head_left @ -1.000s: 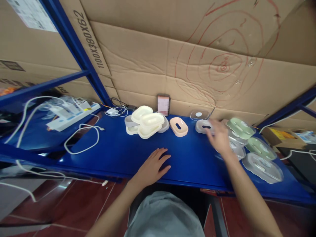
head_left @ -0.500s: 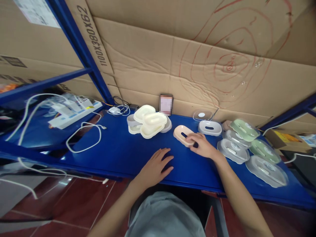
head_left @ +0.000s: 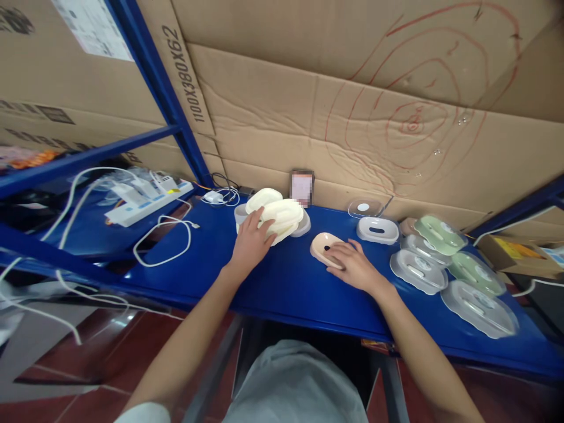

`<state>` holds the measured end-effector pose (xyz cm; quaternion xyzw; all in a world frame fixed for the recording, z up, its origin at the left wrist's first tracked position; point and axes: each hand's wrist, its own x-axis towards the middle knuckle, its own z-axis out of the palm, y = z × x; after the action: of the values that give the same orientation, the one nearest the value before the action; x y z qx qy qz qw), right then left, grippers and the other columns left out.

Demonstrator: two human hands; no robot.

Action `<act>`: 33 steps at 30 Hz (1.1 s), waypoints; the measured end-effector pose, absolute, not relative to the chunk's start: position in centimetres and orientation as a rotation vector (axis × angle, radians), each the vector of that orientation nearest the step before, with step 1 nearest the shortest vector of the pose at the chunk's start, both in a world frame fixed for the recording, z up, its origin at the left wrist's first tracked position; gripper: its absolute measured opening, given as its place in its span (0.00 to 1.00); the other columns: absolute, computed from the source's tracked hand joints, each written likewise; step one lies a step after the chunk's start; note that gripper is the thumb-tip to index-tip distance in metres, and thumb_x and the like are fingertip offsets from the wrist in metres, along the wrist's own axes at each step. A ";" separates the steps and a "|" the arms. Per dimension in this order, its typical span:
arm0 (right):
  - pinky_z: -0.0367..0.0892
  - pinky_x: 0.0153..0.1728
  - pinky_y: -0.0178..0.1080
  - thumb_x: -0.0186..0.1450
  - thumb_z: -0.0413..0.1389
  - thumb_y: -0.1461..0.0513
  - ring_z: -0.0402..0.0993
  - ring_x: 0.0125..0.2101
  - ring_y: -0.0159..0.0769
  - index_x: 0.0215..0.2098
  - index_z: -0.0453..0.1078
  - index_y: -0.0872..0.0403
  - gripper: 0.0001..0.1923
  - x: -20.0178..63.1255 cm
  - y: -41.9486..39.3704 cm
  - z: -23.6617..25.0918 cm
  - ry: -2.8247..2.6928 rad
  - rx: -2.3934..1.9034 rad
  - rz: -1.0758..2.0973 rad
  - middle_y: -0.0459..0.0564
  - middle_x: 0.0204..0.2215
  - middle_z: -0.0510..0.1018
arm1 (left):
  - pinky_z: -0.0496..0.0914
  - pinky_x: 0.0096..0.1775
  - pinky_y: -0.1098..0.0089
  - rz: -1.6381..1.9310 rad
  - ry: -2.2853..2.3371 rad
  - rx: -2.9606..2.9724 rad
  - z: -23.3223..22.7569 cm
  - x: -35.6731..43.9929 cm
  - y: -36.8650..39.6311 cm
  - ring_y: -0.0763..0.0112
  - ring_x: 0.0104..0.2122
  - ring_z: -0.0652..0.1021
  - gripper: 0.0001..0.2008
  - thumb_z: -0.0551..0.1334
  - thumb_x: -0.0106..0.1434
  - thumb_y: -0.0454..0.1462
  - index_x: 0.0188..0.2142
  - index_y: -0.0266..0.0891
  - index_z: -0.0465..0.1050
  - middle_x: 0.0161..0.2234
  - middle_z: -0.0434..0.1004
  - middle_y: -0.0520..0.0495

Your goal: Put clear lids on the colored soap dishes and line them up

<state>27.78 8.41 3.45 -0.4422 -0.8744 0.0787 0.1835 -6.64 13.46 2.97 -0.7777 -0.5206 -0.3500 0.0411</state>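
Cardboard sheets [head_left: 352, 117] back the blue shelf [head_left: 286, 282] where we work, with a white power strip [head_left: 147, 202] and a looping white cable [head_left: 165, 247] off to our left. Clear and green lids [head_left: 458, 270] lie overlapping at our right, a white soap dish [head_left: 378, 230] just beyond them toward the middle. Our left hand [head_left: 250, 242] lies on the cream lids [head_left: 282, 215] stacked near the back, fingers spread over their front edge rather than closed around anything. Our right hand [head_left: 352, 267] rests flat on the peach soap dish [head_left: 325, 247] at the shelf's middle, fingers loosely extended, covering its near end without gripping it.
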 end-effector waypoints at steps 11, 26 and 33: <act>0.59 0.67 0.70 0.78 0.54 0.58 0.74 0.63 0.54 0.66 0.71 0.40 0.19 31.1 -2.1 -1.0 -2.028 -1.522 -0.033 0.50 0.59 0.82 | 0.71 0.66 0.53 -1.186 -1.265 -2.879 1.6 -5.4 2.6 0.57 0.65 0.73 0.07 0.59 0.77 0.37 0.50 0.44 0.75 0.63 0.73 0.40; 0.61 0.72 0.62 0.79 0.51 0.60 0.69 0.68 0.47 0.67 0.70 0.42 0.21 24.4 -3.5 1.0 -2.261 -1.224 0.244 0.50 0.64 0.78 | 0.73 0.65 0.52 -1.004 -1.338 -2.914 -1.0 -3.8 -0.2 0.51 0.71 0.69 0.30 0.61 0.76 0.38 0.74 0.50 0.60 0.74 0.59 0.38; 0.58 0.72 0.66 0.78 0.48 0.64 0.68 0.69 0.47 0.70 0.67 0.41 0.25 21.4 -4.2 0.0 -2.323 -1.228 0.109 0.51 0.63 0.78 | 0.71 0.67 0.49 -1.144 -1.304 -2.892 -1.2 -3.9 0.0 0.49 0.70 0.70 0.19 0.64 0.72 0.35 0.61 0.46 0.75 0.71 0.65 0.38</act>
<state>21.43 -4.15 -0.04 -0.4517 -0.8546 0.0402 0.2532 -3.94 0.04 -1.24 -0.8519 -0.3840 -0.3369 -0.1151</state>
